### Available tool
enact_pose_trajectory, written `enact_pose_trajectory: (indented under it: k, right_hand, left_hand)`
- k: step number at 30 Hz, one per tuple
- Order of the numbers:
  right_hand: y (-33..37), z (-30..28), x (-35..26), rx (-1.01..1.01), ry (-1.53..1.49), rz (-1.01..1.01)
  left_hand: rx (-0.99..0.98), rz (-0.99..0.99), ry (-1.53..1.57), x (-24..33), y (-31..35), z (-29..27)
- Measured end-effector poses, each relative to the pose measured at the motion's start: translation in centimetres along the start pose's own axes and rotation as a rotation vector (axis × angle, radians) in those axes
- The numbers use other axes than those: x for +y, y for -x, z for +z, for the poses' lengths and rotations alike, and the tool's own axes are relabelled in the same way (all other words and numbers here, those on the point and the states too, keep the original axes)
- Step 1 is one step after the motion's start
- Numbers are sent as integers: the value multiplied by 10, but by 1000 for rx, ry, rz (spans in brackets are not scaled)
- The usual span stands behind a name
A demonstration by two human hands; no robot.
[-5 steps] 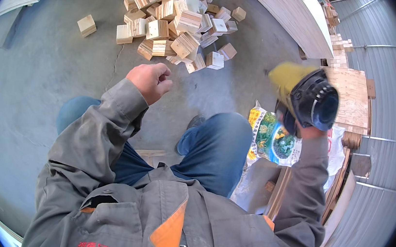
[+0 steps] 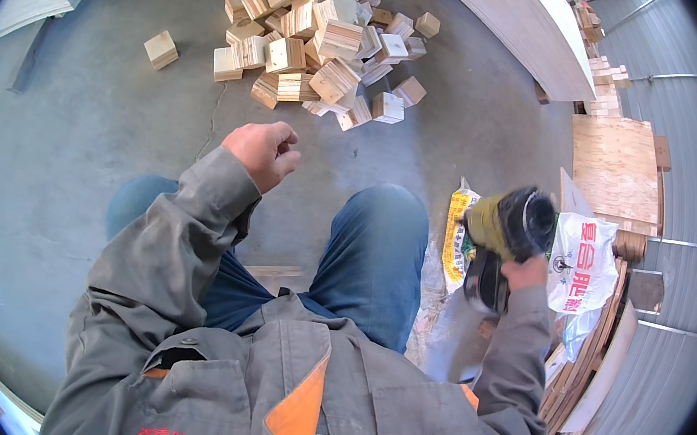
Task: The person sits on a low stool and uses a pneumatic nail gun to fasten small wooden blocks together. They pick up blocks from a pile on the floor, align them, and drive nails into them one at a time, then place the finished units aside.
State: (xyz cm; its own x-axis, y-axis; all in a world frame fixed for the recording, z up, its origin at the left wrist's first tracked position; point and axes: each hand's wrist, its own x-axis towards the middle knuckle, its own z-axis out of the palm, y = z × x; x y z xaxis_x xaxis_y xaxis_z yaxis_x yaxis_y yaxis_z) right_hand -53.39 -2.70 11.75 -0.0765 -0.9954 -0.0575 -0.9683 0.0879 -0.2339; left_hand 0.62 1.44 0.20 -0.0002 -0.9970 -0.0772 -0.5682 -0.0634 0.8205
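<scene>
My right hand (image 2: pixel 527 274) grips a yellow-and-black nail gun (image 2: pixel 498 222) by its shape, held out over the bags beside my right knee, its narrow end toward the left. On the other side, my left hand (image 2: pixel 263 154) hovers over the concrete floor with fingers curled in; what they may hold is hidden. Ahead of it lies a loose heap of square wooden blocks (image 2: pixel 338 40), some plain, some with layered edges. One single block (image 2: pixel 161 50) sits apart, left of the heap. Neither hand touches the blocks.
Printed plastic bags, a yellow one (image 2: pixel 456 238) and a white one (image 2: pixel 581 265), lie to my right. Behind them are long wooden strips (image 2: pixel 594 366) and a plywood sheet (image 2: pixel 615 175). Stacked pale boards (image 2: pixel 521 27) stand far right. A corrugated metal wall (image 2: pixel 685 282) rises beyond.
My right hand and the nail gun have come down and nearer to me, uncovering the plywood and the white bag. My left hand stays curled, almost unmoved.
</scene>
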Motion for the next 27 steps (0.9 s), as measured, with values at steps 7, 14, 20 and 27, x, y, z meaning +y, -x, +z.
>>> enact_pose_trajectory:
  k: [7,14,20,27]
  right_hand:
    - [81,65,114,-131,248,350]
    - [45,157,118,-176,-19,455]
    - [-8,273,178,-151,-235,333]
    - [-30,326,172,-269,-150,418]
  left_hand:
    - [-51,18,10,9,-11,15]
    - [-62,-108,-130,-10,-37,38]
    - [-282,-288,-134,-24,-45,67]
    - [-1051,-260,-388,-50,14,162]
